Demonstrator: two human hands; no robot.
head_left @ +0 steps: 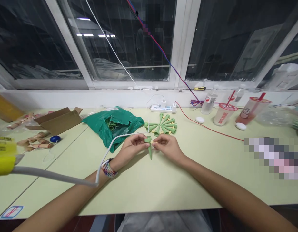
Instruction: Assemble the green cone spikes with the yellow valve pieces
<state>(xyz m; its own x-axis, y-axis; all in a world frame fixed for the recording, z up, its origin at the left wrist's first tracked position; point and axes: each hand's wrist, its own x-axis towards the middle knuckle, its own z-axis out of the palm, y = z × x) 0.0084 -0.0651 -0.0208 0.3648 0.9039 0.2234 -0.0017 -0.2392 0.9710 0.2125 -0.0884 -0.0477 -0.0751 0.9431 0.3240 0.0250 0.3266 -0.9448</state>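
Observation:
My left hand [132, 146] pinches the top of a green cone-shaped plastic spike [149, 146], which points down towards the pale green table [163, 183]. My right hand [167, 145] has its fingers closed on a small yellowish part [154, 142] at the spike's head. Just behind the hands lies a fan of several similar green spikes [163, 125] with yellow tips. A bead bracelet sits on my left wrist, and a white cable [110, 145] curves over it.
An open green plastic bag [115, 124] holding more green pieces lies left of the hands. A cardboard box [58, 119], paper rolls and a blue cap [55, 139] are at left. A power strip [163, 108], red wire and drink cups [223, 112] stand at the back right.

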